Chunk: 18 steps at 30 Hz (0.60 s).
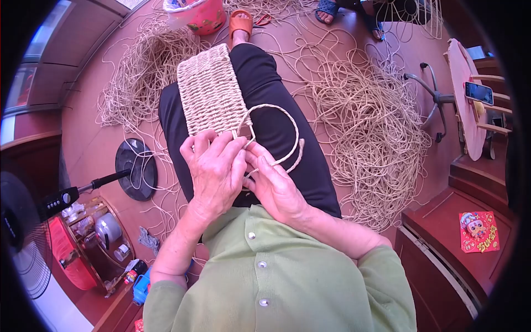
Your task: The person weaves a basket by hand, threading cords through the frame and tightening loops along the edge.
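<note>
A woven cord basket (pixel 213 91) in pale twisted cord lies across my lap, its near edge at my hands. My left hand (pixel 213 169) bends over that edge, fingers closed on the cord there. Just to its right, my right hand (pixel 276 188) pinches the cord strand (pixel 297 127), which rises in a wide loop over my right thigh and curls back to a free end. The fingertips of both hands nearly meet at the basket's corner, where a bit of light frame shows. The exact grip under the fingers is partly hidden.
Large heaps of loose cord (pixel 365 127) (pixel 149 66) spread over the floor on both sides. A pink bucket (pixel 206 16) stands ahead. At left are a fan (pixel 25 232) and its round black base (pixel 136 169). A phone (pixel 479 93) rests at right. Another person's sandalled feet (pixel 326 11) show ahead.
</note>
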Motion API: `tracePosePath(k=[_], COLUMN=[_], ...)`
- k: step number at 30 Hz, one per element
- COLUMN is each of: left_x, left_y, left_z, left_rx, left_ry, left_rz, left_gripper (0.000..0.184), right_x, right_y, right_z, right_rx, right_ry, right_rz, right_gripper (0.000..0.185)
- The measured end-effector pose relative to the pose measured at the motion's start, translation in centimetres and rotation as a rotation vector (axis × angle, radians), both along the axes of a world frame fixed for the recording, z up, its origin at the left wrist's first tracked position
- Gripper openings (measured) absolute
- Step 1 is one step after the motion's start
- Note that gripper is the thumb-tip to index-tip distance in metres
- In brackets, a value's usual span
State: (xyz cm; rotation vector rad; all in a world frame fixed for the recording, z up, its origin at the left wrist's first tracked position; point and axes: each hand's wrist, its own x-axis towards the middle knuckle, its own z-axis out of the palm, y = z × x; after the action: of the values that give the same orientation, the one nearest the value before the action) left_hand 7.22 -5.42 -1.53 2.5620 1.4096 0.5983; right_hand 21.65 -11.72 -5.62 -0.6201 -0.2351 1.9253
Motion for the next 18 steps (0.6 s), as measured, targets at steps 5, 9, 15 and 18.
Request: tracePosePath(k=[5,9,15,18], left_x=[0.3,1.1,-0.1,-0.3], left_y=[0.0,1.0,-1.8,-1.8], left_z=[-0.9,0.3,0.7,0.4], left_rx=[-0.038,-0.082,-0.520,-0.776], left_ry=[-0.129,-0.194,-0.819,-1.231], left_rz=[0.140,0.217,0.507,0.429], left_gripper=[0.052,0.061,0.053,0.049], right_x=[-0.2,-0.4,0.4,4.1], right_y=[0.7,1.1,0.9,0.1], right_z=[-0.9,-1.8,-1.2,1.1], right_rx=[0.073,0.090,0.115,0.123], right_ry=[-0.043,0.018,-0.017,-0.394], right_rz=[0.056,0.125,0.195,0.381], right_gripper=[0.064,0.062,0.057,0.053])
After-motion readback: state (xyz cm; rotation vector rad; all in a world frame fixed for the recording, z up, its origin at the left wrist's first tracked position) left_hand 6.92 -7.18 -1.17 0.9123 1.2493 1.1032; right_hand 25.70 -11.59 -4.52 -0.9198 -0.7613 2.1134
